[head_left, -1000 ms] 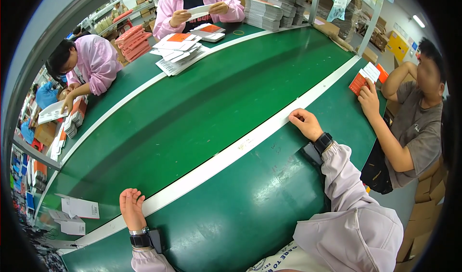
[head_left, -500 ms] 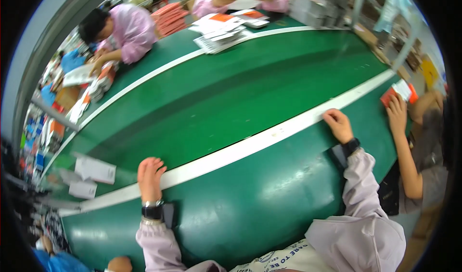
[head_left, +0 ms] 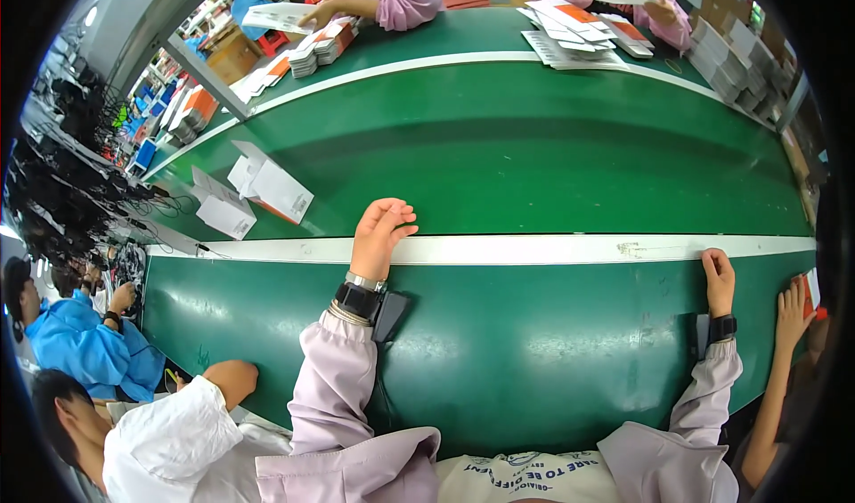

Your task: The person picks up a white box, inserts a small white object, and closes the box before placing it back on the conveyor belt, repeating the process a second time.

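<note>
My left hand (head_left: 383, 236) hovers over the white rail (head_left: 534, 250) at the near side of the green belt (head_left: 499, 174). Its fingers are bent loosely and a little apart, with nothing in them. Farther right, my right hand (head_left: 719, 280) rests at the rail's near edge, its fingers curled together and no object showing. On the belt, left of my left hand, two white cartons (head_left: 278, 185) with raised flaps stand close together, the nearer carton (head_left: 224, 211) smaller in view. Both my wrists carry black bands with dark devices.
Across the belt, two people in pink work beside stacked white and orange cartons (head_left: 570, 27). A person in white (head_left: 169, 432) sits at my left, one in blue (head_left: 85, 343) beyond. Another person's hand (head_left: 791, 316) holds an orange and white box at far right. Black cables (head_left: 80, 147) hang left.
The view has swung left and levelled, so the scene sits farther right. The two cartons have come nearer along the belt toward my left hand. Both hands stay by the rail.
</note>
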A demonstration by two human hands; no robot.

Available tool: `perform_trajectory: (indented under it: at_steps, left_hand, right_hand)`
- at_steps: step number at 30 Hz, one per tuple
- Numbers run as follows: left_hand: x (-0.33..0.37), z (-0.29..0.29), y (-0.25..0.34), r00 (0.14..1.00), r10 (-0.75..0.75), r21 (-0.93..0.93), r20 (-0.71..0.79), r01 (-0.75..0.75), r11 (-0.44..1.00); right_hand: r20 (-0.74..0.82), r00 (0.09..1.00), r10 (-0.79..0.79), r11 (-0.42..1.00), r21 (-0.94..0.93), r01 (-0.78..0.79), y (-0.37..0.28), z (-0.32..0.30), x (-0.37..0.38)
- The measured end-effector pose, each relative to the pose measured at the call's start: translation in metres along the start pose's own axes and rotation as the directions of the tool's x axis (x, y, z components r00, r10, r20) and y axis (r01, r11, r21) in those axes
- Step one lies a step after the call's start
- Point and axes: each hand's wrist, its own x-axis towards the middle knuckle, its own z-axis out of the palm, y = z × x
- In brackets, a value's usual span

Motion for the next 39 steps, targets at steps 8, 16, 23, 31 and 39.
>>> perform_trajectory:
  at_steps: [8,16,23,31,39]
  left_hand:
    - [0.015,-0.049,0.019,0.655,0.524,0.274,-0.545,-0.451,0.849]
    - [0.040,-0.121,0.036,0.494,0.594,0.512,-0.635,-0.306,0.803]
    - [0.058,-0.142,0.035,0.563,0.654,0.557,-0.506,-0.365,0.746]
    - [0.030,-0.086,0.032,0.659,0.578,0.463,-0.481,-0.369,0.806]
    - [-0.028,0.082,-0.020,0.892,0.439,0.404,-0.107,-0.364,0.839]
  right_hand:
    - [0.012,1.000,-0.013,1.000,-0.014,0.013,0.005,-0.001,0.001]
    - [0.005,1.000,-0.019,1.000,-0.013,0.019,0.000,0.002,0.001]
    - [-0.092,0.996,-0.020,1.000,0.011,0.021,-0.003,0.002,-0.005]
    - [-0.076,0.997,-0.030,0.995,0.088,0.037,-0.028,0.024,-0.006]
    - [0.188,0.962,-0.197,0.934,0.335,0.126,-0.097,0.095,-0.042]
